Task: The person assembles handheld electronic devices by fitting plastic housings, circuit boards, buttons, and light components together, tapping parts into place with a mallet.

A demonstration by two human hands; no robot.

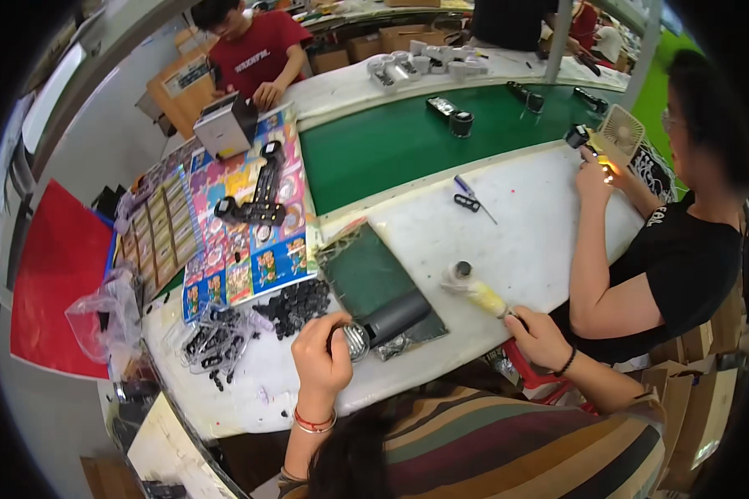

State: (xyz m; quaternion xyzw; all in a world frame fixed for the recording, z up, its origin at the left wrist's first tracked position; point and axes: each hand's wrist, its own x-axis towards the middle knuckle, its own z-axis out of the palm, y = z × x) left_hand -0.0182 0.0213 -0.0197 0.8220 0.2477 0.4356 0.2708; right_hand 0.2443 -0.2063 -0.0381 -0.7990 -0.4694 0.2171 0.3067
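My left hand (pixel 320 356) is closed around the silver, ribbed round end of a dark grey cylinder (pixel 398 318) that looks like a flashlight body. The cylinder slants up to the right over a dark green pad (pixel 374 270) with frayed edges. Whether it rests on the pad I cannot tell. In my right hand (pixel 541 339) is a hammer-like tool (pixel 485 297) with a translucent yellow shaft and a dark-capped end, slightly blurred. That end points up and left, above the white table, to the right of the pad.
Small black parts (pixel 295 308) and plastic bags of parts (pixel 216 341) lie left. A colourful sheet (pixel 245 224) carries black devices. Beyond runs a green conveyor belt (pixel 374 162) bearing several devices. A screwdriver (pixel 476 201) lies ahead. Co-workers sit at right (pixel 674 266) and far left (pixel 254 54).
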